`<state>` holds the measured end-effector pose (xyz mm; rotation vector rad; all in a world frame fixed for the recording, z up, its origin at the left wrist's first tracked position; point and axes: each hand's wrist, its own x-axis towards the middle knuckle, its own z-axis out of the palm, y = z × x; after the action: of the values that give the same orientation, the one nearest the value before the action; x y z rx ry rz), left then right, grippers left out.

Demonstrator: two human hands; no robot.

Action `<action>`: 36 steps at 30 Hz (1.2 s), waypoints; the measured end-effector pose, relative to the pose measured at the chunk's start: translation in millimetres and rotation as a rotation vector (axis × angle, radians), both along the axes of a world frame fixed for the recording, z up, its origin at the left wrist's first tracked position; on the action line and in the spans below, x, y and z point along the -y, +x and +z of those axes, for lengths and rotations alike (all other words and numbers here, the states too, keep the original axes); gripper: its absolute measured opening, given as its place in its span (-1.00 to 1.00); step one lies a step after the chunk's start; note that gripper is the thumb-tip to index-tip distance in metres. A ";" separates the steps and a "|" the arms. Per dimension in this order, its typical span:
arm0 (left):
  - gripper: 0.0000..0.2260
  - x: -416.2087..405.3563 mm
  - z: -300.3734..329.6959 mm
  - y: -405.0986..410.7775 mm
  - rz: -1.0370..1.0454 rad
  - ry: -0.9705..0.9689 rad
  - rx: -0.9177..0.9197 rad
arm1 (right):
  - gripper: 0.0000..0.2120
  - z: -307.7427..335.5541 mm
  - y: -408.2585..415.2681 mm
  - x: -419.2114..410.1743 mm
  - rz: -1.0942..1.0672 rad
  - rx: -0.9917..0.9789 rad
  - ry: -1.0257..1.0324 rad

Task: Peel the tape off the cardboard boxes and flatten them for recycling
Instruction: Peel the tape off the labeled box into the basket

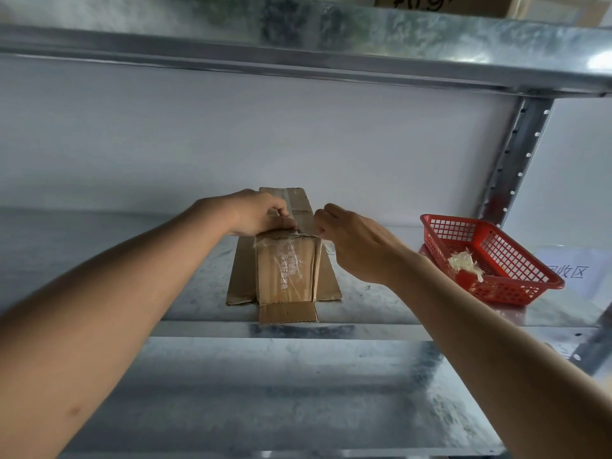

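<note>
You work at a galvanised steel shelf (381, 306), where a long brown cardboard box (287, 276), partly collapsed with its end flaps splayed, lies lengthways at the middle of the deck, its near flap reaching the front lip. Your left hand (256, 215) presses down on the far half of the box, fingers curled against the cardboard at the seam. Your right hand (356, 241) sits just right of the box at the same seam, fingers curled in as if pinching the edge of the clear printed packing tape (287, 270); whether it truly has the tape cannot be told from here.

The box looks light and fairly stiff along its panels, yet weak at the creases, so it should fold flat with little force. The tape looks thin, stretchy and liable to tear into strips; the lifted, wrinkled edge near the seam is the likely place to take hold, with the other hand pinning the cardboard.

Right of the box stands a red plastic mesh basket (516, 286) holding a pale wad of stripped tape (463, 263). Beyond the box rises a plain white wall (231, 134), and another steel shelf (298, 38) hangs above.
</note>
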<state>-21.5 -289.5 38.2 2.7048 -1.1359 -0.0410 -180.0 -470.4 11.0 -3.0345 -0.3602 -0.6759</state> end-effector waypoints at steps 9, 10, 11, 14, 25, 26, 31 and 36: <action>-0.59 -1.8 -1.7 -6.5 0.012 -0.036 -0.006 | -0.85 -17.4 -2.9 -14.0 0.057 0.108 0.412; -0.57 -1.8 -1.6 -7.8 0.019 -0.040 -0.008 | -0.86 -19.3 -3.3 -14.9 0.056 0.134 0.450; -0.57 -1.7 -1.5 -9.0 0.022 -0.042 -0.009 | -0.82 -20.2 -3.7 -15.9 0.053 0.157 0.494; -0.59 -2.1 -1.7 -10.0 0.012 -0.044 0.012 | -0.55 -17.6 -4.2 -15.6 0.015 0.190 0.573; -0.63 8.2 0.0 -26.0 0.070 -0.027 0.037 | -0.96 -31.1 -0.3 -24.6 -0.027 0.428 0.386; -0.61 9.2 0.3 -26.8 0.065 -0.024 0.033 | -0.95 -32.1 -2.6 -29.1 -0.001 0.462 0.369; -0.48 10.3 -4.9 -27.3 0.056 -0.082 0.023 | -0.90 -35.2 -3.9 -40.3 0.094 0.505 0.585; -0.61 -4.5 -18.6 -0.4 0.025 -0.192 -0.078 | -0.89 -39.9 -6.8 -50.9 0.076 0.245 1.040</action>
<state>-21.9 -285.0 19.5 2.5256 -1.0277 -0.0316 -186.7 -419.5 -28.9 -1.9556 -0.0681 -0.8675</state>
